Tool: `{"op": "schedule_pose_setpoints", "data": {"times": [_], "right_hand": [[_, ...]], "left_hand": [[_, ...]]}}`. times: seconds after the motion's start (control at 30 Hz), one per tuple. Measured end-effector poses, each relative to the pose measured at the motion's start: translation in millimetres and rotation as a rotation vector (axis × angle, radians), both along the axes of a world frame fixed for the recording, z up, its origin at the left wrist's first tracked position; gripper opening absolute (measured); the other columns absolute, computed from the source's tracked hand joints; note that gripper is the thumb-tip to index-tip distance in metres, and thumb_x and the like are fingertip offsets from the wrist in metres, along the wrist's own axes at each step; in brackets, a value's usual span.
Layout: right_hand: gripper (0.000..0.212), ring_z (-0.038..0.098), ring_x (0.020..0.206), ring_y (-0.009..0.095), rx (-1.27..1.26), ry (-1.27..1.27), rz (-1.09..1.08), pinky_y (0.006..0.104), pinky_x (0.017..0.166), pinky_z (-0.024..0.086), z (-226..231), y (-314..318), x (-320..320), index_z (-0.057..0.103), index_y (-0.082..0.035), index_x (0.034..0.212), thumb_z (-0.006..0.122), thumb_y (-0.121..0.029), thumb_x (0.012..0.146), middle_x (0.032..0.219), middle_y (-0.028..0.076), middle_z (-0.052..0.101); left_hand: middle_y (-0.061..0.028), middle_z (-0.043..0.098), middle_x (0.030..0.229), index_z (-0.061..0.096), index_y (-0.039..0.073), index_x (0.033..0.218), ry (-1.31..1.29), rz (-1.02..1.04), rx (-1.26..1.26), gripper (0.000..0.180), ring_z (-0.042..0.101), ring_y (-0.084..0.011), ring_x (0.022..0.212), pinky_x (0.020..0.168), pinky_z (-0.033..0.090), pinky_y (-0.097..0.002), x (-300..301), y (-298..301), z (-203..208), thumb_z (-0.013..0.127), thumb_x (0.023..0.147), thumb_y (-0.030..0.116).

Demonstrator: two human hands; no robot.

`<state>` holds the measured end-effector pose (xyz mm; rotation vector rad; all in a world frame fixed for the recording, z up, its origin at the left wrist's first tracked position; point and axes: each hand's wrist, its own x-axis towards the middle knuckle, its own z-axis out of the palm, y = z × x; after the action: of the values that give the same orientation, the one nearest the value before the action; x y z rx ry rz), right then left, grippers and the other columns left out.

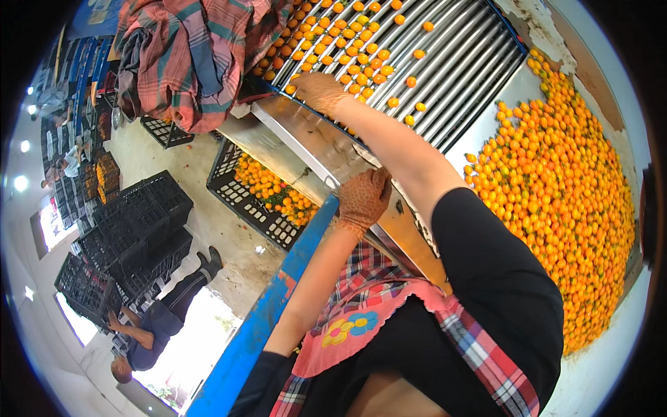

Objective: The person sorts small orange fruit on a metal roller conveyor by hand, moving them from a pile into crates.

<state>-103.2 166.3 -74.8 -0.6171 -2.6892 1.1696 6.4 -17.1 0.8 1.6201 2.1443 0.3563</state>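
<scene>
Small orange cherry tomatoes [361,59] lie scattered over the metal rollers [451,76] of a sorting conveyor at the top. Over its left near edge reaches my right hand [319,92] in an orange-brown mesh glove. Its fingers are stretched out among the fruit, and I see nothing held in them. Closer to me, my left hand [364,200], gloved alike, is curled closed at the metal chute [299,135] beside the blue frame bar [285,278]. Whether anything sits inside those curled fingers is hidden.
A big heap of cherry tomatoes [556,201] fills the metal tray on the right. Below the chute stands a black crate [267,229], partly filled with fruit. Plaid cloth [198,62] hangs at upper left. Another person [163,330] handles stacked black crates [142,215].
</scene>
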Motion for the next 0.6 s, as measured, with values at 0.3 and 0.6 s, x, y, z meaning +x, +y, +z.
{"op": "schedule_pose_setpoints", "data": {"times": [0.3,0.6], "right_hand": [[0.02,0.065,0.091,0.035,0.08,-0.172,0.018,0.0414,0.075,0.053,-23,-5,-57,0.069,-0.007,0.093,0.053,-0.015,0.082,0.097,0.017,0.067],[0.046,0.06,0.09,0.015,-1.253,0.016,-0.462,0.0303,0.081,0.051,47,-47,206,0.058,0.0,0.111,0.066,-0.035,0.082,0.1,0.008,0.061]], "left_hand": [[-0.013,0.063,0.092,0.06,0.006,0.108,-0.005,-0.068,-0.212,0.036,0.062,-0.0299,0.086,0.071,0.05,-0.0439,-3,-5,-5,0.06,0.079,0.029],[-0.0121,0.061,0.102,0.055,0.015,0.121,-0.044,0.091,0.269,0.038,0.061,-0.0342,0.084,0.067,0.05,-0.044,-1,-3,-3,0.062,0.084,0.013]]}}
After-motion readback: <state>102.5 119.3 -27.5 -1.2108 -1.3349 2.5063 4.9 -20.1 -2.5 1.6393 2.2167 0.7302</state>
